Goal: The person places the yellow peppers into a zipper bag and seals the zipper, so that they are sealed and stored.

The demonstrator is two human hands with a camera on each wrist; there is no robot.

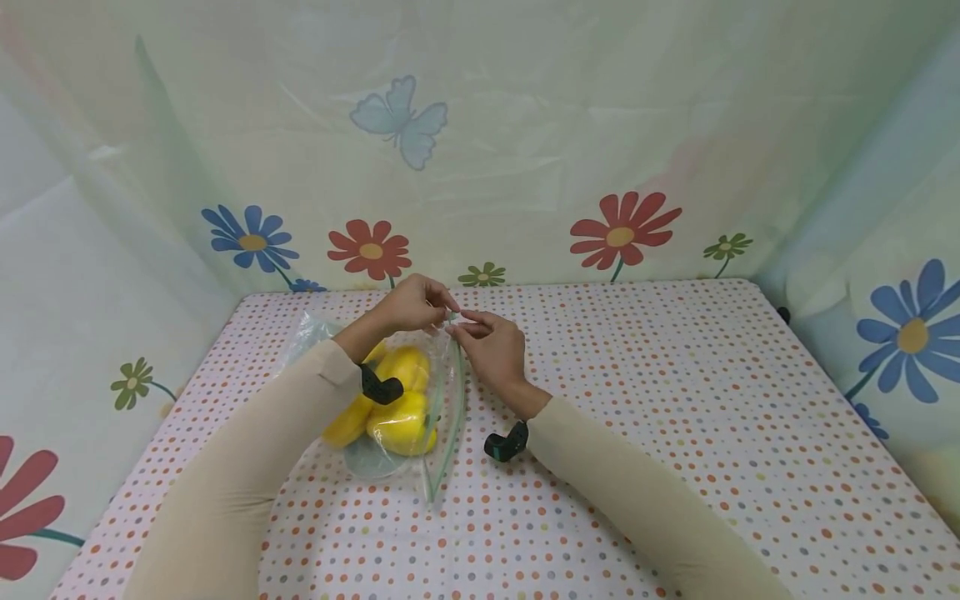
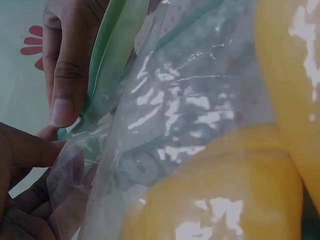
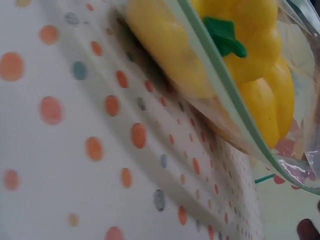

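A clear zip bag (image 1: 452, 417) with a green closure strip lies on its side on the table, its mouth facing right. Inside are several yellow bell peppers (image 1: 405, 421); a green stem shows on one bell pepper (image 3: 235, 42) in the right wrist view. At the bag's far corner, my left hand (image 1: 412, 304) pinches the end of the strip between thumb and fingers. My right hand (image 1: 495, 350) pinches the strip right beside it, the fingertips of both hands nearly touching. In the left wrist view, the right thumb presses on the green strip (image 2: 107, 45).
A table covered with a dotted cloth (image 1: 637, 400) carries the bag. Printed fabric walls (image 1: 510, 125) with flowers and a butterfly enclose its back and sides. A dark wrist strap (image 1: 506, 443) sits on the right wrist, another strap (image 1: 381, 386) on the left.
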